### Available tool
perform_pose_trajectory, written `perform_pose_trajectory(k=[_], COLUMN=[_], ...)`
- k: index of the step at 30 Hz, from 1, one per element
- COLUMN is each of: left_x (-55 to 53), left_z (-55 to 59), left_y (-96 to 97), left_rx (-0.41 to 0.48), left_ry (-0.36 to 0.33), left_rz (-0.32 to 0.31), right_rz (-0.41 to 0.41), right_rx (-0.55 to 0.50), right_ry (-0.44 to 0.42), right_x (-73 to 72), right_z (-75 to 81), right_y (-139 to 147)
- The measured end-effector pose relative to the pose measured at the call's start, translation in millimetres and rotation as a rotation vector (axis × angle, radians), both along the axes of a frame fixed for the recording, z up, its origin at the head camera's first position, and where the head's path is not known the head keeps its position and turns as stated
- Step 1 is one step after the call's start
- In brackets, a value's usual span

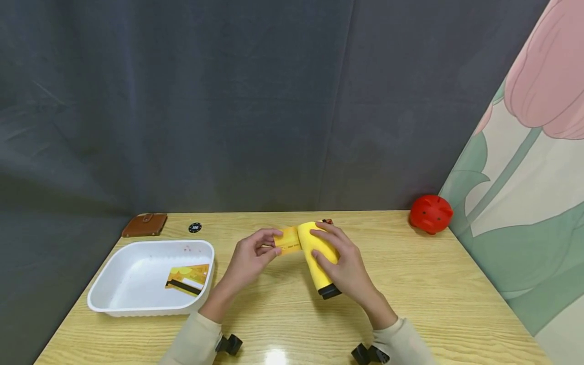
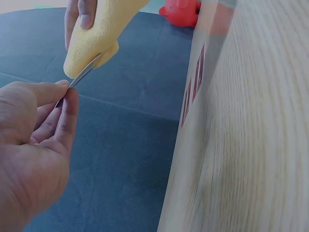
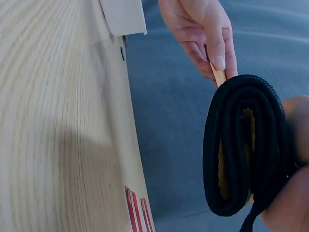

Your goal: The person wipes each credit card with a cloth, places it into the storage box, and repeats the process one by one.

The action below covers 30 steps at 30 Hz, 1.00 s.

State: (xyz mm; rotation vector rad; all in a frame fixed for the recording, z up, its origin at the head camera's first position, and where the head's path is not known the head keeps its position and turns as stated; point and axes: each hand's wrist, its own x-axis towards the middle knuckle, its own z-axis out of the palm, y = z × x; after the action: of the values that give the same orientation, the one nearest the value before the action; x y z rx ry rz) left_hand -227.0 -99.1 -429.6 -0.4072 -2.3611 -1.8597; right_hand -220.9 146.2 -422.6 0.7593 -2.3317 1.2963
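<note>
My left hand (image 1: 253, 253) pinches a yellow bank card (image 1: 288, 240) by its left end, between thumb and fingers. In my right hand (image 1: 342, 258) is a rolled yellow cloth (image 1: 310, 248) with a black end, gripped around its side. The card's right end meets the cloth, and in the left wrist view the card (image 2: 86, 73) runs into a fold near the cloth's lower end. Seen from the right wrist, the black end (image 3: 246, 145) shows several wound layers. Both things are held up over the table.
On the left stands a white plastic tray (image 1: 137, 284) with yellow cards (image 1: 188, 278) in it. Behind it lie a brown wallet (image 1: 145, 225) and a black round chip (image 1: 195, 227). Red-striped flat pieces (image 2: 193, 89) lie beyond the cloth. A red piggy bank (image 1: 431, 214) stands back right.
</note>
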Motion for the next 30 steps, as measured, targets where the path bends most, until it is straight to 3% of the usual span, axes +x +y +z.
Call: perform_pose_trajectory(k=[19,30], left_x=[0.3,3.2], left_z=[-2.5,-4.2], left_y=[3.1,7.7], left_rx=[0.003,-0.006], left_ry=[0.007,0.003], left_rz=[-0.01,-0.023], right_rz=[0.06,-0.041], right_rx=[0.095,0.071], right_ry=[0.058,0.071], right_x=[14.1,1.5], right_z=[0.5,-6.3], right_y=[-20.7,-9.1])
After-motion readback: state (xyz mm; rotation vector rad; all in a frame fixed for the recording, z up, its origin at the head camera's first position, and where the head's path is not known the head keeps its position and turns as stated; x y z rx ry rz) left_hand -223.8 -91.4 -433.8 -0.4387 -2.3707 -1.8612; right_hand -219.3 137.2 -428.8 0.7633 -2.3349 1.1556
